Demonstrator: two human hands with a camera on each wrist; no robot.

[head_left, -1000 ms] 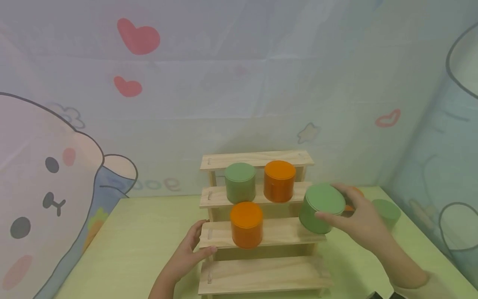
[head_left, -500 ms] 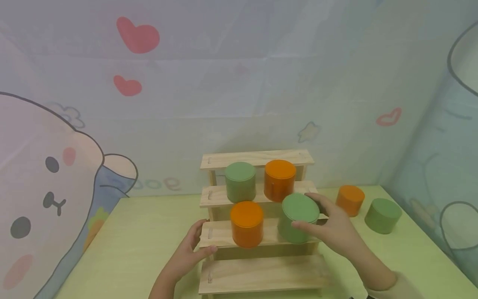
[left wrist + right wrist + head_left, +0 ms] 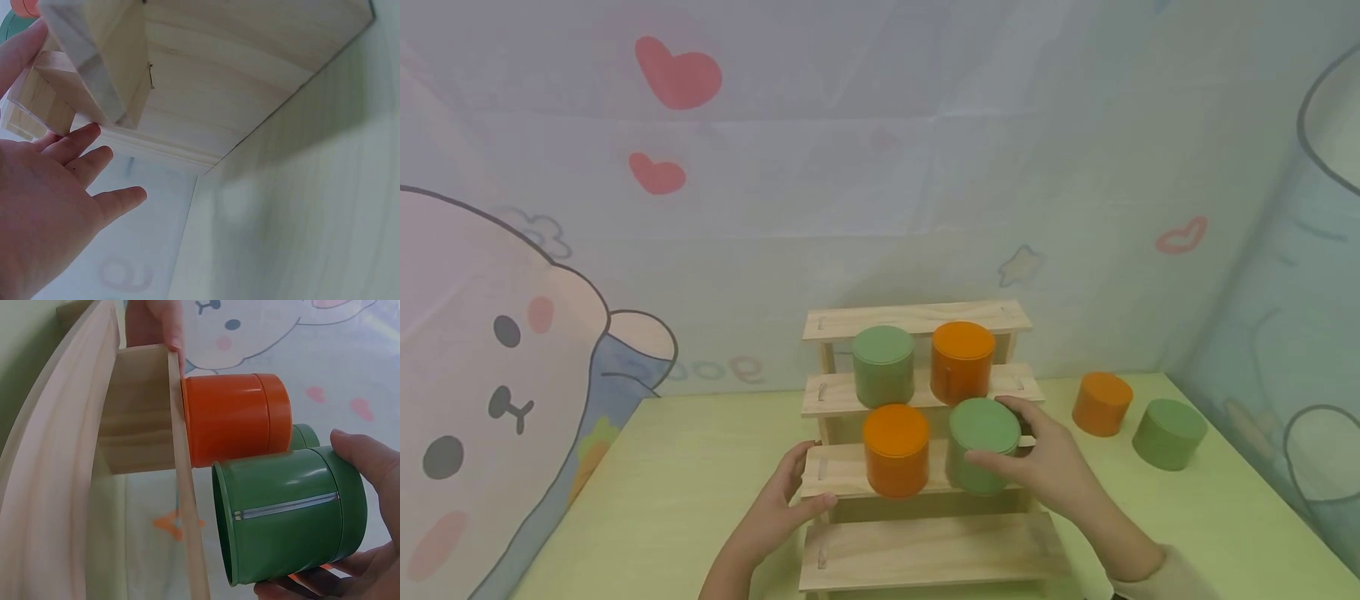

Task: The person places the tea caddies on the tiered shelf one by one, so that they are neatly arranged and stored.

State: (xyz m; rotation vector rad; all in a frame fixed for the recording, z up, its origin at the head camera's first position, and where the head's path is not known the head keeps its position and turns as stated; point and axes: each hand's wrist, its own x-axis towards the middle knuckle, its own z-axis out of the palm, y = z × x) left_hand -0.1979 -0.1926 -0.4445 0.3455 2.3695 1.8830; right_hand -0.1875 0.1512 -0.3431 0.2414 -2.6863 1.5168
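Observation:
My right hand (image 3: 1047,467) grips a green lidded tin (image 3: 983,446) between thumb and fingers. In the right wrist view, a narrow gap shows between the tin's base rim and the board. Left of it, an orange tin (image 3: 897,450) stands on the same tier of a stepped wooden shelf (image 3: 932,550). One tier higher are another green tin (image 3: 883,367) and another orange tin (image 3: 962,362). My left hand (image 3: 775,508) holds the shelf's left end, thumb in front; the left wrist view shows its other fingers (image 3: 90,164) reaching out beside the wood.
An orange tin (image 3: 1102,404) and a green tin (image 3: 1169,433) stand on the pale green table (image 3: 685,500) to the right of the shelf. Behind the shelf hangs a printed cloth (image 3: 850,183) with hearts and a cartoon animal. The shelf's top board (image 3: 917,319) bears no tins.
My right hand has carried the green tin leftward and down, to beside the orange tin on the shelf. The left hand has stayed in place. The tins on the right table are now uncovered.

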